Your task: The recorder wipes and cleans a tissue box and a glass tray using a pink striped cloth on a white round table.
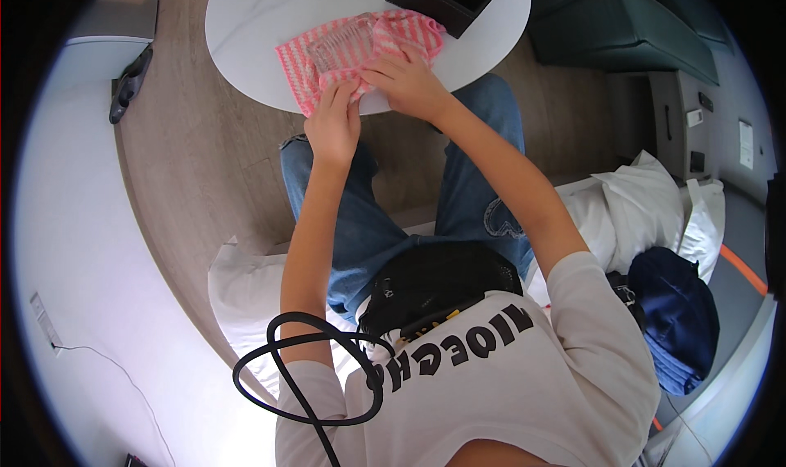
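A pink-and-white striped cloth (297,65) lies near the front edge of a round white table (258,43). On top of it rests a clear, ribbed glass container (341,42) on its side, and folds of the cloth lap over its right end and near side. My left hand (334,123) pinches the cloth's near edge with thumb and fingers. To the right of it, my right hand (412,85) grips the folded part of the same cloth, its fingertips close to those of the left. The cloth under my fingers is partly hidden.
A black stitched organizer box (430,6) with compartments stands behind the cloth at the right. A black cable (307,344) loops in front of my left arm. White pillows (638,209) and a dark blue bag (672,313) lie to my right; a green upholstered seat (620,31) stands beyond.
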`<state>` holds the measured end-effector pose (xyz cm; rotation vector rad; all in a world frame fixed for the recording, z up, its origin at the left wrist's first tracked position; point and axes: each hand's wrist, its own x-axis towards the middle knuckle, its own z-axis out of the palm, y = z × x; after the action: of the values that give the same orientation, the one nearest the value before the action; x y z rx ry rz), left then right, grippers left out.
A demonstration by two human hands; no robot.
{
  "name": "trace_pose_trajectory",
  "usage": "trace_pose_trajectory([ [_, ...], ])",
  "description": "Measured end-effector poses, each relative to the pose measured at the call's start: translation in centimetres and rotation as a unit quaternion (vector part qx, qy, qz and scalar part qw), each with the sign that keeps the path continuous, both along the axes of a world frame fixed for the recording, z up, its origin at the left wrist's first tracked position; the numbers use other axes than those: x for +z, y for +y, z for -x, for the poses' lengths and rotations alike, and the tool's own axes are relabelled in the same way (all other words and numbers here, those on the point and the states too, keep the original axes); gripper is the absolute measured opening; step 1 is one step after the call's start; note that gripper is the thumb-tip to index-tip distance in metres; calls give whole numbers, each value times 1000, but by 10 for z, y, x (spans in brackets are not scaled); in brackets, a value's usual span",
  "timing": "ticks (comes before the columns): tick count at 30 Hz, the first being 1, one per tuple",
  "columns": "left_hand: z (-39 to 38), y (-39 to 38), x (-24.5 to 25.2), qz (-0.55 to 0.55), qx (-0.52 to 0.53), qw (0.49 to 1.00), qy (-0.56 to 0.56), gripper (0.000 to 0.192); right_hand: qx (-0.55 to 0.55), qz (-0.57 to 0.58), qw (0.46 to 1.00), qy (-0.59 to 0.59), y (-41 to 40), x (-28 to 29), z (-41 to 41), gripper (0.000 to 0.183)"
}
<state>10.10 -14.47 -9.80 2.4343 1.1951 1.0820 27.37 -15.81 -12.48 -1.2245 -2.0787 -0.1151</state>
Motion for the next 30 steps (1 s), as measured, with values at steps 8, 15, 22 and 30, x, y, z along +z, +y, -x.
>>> trace_pose_trajectory([
  [8, -7, 11, 8, -4, 40, 988, 151, 21, -31, 28, 999, 16, 2, -1, 0, 33],
  [15, 6, -5, 11, 114, 17, 993, 39, 25, -28, -68, 997, 14, -2, 2, -1, 33],
  [22, -1, 12, 12, 21, 11, 991, 135, 24, -50, -10, 999, 16, 1, 8, 2, 30],
  [30, 1, 20, 19, 143, -16, 978, 154, 24, -62, -10, 998, -27, -5, 0, 0, 30],
])
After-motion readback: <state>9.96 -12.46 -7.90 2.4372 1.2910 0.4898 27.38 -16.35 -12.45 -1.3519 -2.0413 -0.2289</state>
